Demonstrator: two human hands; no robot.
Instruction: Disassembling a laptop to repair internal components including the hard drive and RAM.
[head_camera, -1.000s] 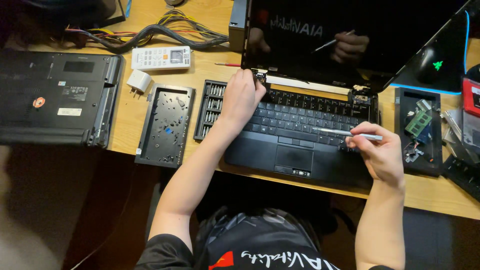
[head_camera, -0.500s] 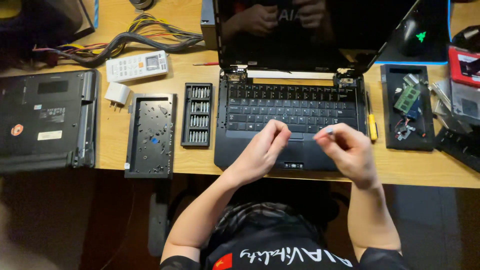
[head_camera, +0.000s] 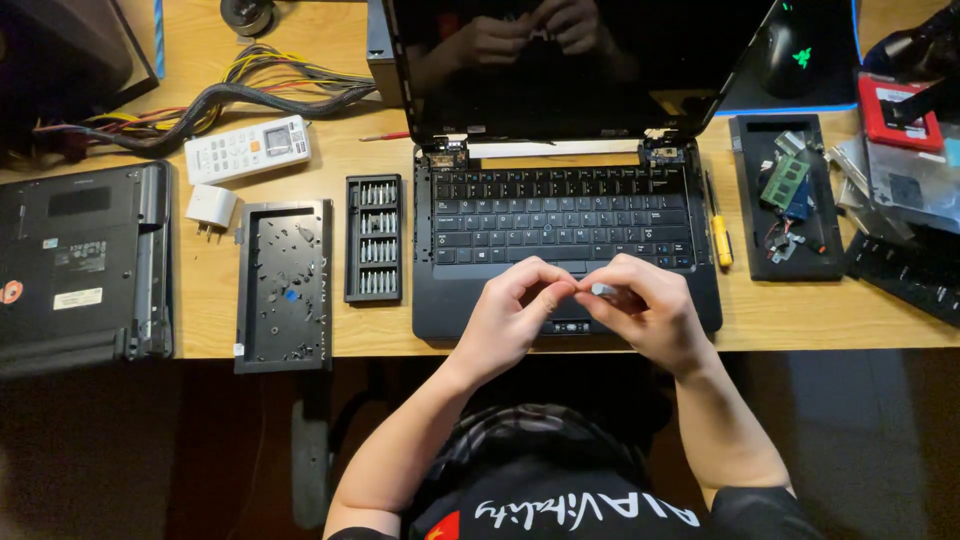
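Both hands are meeting right over the front edge of the open black laptop (head_camera: 565, 225), just above its touchpad area. Right hand (head_camera: 645, 315) is pinching a small silvery tool (head_camera: 603, 290), prob a screwdriver, w/ fingers curled tight around it, only the metal end showing. Left hand (head_camera: 515, 315) is closing thumb + fingertips on that same end, so both are gripping it, hands touching at the fingertips. Can't tell if there's a bit or screw in between, too small.

Everything else relative to the laptop: bit set (head_camera: 373, 238) in a black case is sitting just left of it, touching distance. Further left a black plastic cover panel (head_camera: 284, 285) w/ tiny screws lying in it, then a white charger plug (head_camera: 211, 207) and a white remote (head_camera: 247, 148) up-left. Way left, a second laptop (head_camera: 80, 265) lying flipped over. Yellow-handled screwdriver (head_camera: 718, 230) is lying just right of the keyboard, and right of that a black tray (head_camera: 750, 190) holding a green RAM stick (head_camera: 786, 180). Cable bundle (head_camera: 230, 95) is running up-left behind it all. Desk (head_camera: 800, 310) is light wood.
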